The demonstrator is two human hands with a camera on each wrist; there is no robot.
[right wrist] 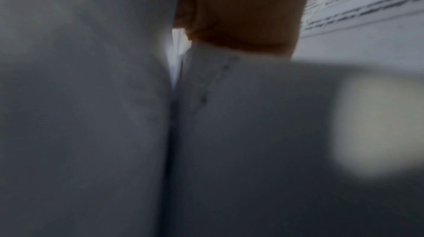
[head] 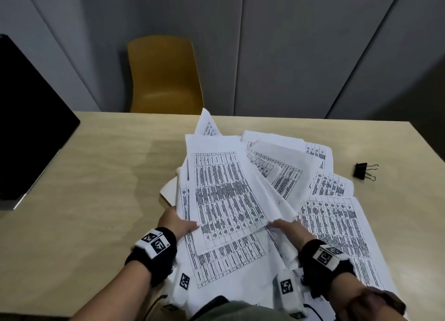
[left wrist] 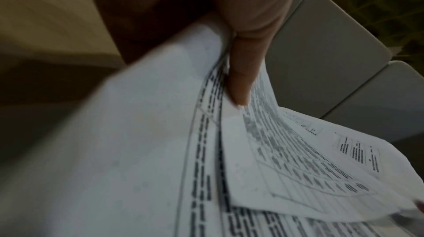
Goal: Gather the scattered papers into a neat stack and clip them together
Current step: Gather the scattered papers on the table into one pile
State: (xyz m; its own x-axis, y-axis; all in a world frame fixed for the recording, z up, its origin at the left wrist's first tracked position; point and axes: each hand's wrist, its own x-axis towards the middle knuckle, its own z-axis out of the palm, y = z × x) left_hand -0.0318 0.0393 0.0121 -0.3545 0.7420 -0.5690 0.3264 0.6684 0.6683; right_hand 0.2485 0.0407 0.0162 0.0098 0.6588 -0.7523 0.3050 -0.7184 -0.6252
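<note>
Several white printed sheets lie fanned and overlapping on the tan table. A loose bundle of papers is lifted at its near end between both hands. My left hand grips the bundle's near left edge, thumb on top and fingers hidden beneath. My right hand holds the near right corner, its fingers tucked under the sheets; in the right wrist view only blurred paper and part of the hand show. More sheets stay flat on the table at right. A black binder clip lies to the right of the papers.
A dark monitor stands at the table's left edge. A yellow chair sits behind the far edge, before grey wall panels. Bare table surface stretches left of the papers and around the clip.
</note>
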